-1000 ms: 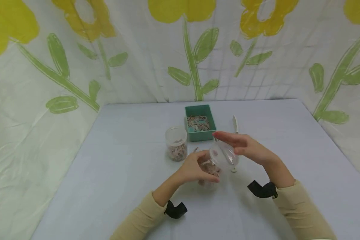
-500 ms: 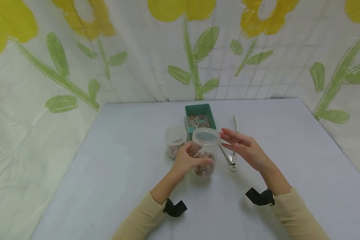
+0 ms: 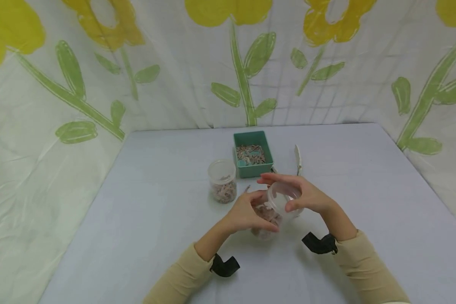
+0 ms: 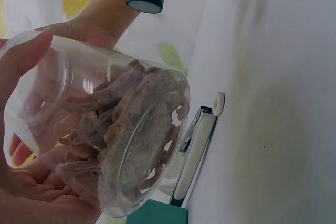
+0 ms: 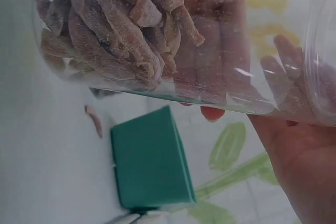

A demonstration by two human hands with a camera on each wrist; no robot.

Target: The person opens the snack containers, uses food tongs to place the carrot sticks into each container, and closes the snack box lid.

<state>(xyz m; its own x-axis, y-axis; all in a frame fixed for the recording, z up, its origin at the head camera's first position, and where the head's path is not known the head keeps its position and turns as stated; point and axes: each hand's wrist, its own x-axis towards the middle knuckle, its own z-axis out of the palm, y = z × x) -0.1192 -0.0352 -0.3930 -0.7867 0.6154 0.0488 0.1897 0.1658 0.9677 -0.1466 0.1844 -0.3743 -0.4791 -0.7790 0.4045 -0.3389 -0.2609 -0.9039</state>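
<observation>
A clear plastic jar [image 3: 267, 215] holding powdery brown strips is tilted with its top end toward the right, raised off the table. My left hand [image 3: 247, 215] grips its body. My right hand [image 3: 308, 194] is curled round the jar's top end, thumb on the near side and fingers beyond it. In the left wrist view, the strips [image 4: 105, 114] lie against the jar's base and side. Whether a lid is on the top end I cannot tell.
A second clear jar [image 3: 223, 181] of strips stands left of the hands. Behind is a green bin [image 3: 254, 169] with more pieces. Partly hidden by my right hand, tongs [image 3: 298, 160] lie on the table [image 3: 167, 190]. One loose strip [image 5: 94, 121] lies near the bin.
Half a second ago the jar stood nearly upright with my right hand apart from it. Now it leans right again, and my right hand has moved left onto its top.
</observation>
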